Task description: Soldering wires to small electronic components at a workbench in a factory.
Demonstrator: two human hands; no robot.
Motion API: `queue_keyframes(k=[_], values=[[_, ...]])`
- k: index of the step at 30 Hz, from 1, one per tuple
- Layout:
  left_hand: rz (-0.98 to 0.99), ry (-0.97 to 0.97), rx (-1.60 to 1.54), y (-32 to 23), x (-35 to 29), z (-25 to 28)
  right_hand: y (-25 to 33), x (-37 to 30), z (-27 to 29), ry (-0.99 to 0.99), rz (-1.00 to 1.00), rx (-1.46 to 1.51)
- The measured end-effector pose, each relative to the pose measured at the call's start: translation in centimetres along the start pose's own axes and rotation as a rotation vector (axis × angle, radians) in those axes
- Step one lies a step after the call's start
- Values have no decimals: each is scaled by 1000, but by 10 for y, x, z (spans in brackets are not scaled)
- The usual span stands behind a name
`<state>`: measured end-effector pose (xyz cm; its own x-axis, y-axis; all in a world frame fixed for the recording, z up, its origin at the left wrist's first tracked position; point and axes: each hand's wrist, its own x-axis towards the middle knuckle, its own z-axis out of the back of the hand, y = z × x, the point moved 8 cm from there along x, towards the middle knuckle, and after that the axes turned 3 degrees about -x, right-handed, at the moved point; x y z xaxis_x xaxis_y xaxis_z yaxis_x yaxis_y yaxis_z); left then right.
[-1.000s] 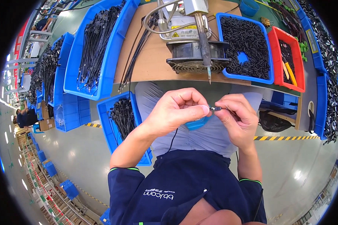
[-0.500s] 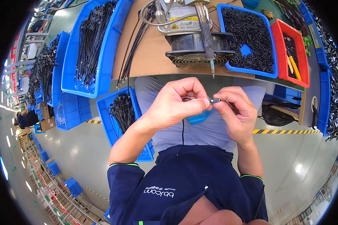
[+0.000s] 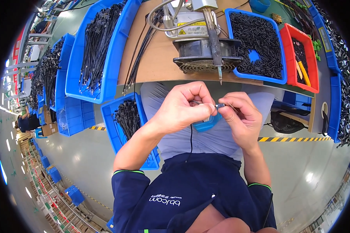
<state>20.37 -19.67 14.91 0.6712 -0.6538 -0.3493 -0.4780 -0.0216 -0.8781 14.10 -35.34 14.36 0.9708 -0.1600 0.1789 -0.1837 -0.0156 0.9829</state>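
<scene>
My left hand is closed in a pinch on a thin black cable, whose free length hangs down over my lap. Thumb and fingertips of my right hand pinch a small black connector piece, right beside the left fingertips. A thin, stiff wire-like length sticks out by the right fingers; its kind is too small to tell. Whether the cable and the piece are joined is hidden by the fingertips. Just beyond both hands, a soldering iron points down from its stand.
Behind the iron tip sits a black fan. A blue bin of small black pieces and a red bin with a yellow-handled tool stand right. Blue bins of black cables stand left; another blue bin is beside my leg.
The view has shifted slightly. The black piece and my right fingertips have moved a little left, closer to the left fingertips. Both grips look the same.
</scene>
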Motion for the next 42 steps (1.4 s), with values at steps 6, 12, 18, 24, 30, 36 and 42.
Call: queue_keyframes(k=[6,12,18,24,30,36,42], values=[[-3,-15,10,-5,1,2,-9,-4,2,-6,-143,38],[-7,-26,32,-10,2,4,5,-9,14,-79,-103,121],[-26,-44,48,-17,4,0,22,-13,14,-119,-66,-146],[5,-74,119,-19,6,-1,61,0,1,-128,499,-483],[-8,-88,130,-20,7,-3,64,1,-6,-118,569,-499],[-16,-79,162,-21,10,-4,63,0,-6,-147,581,-517],[-10,-82,159,-26,12,-7,70,-1,-6,-145,639,-544]])
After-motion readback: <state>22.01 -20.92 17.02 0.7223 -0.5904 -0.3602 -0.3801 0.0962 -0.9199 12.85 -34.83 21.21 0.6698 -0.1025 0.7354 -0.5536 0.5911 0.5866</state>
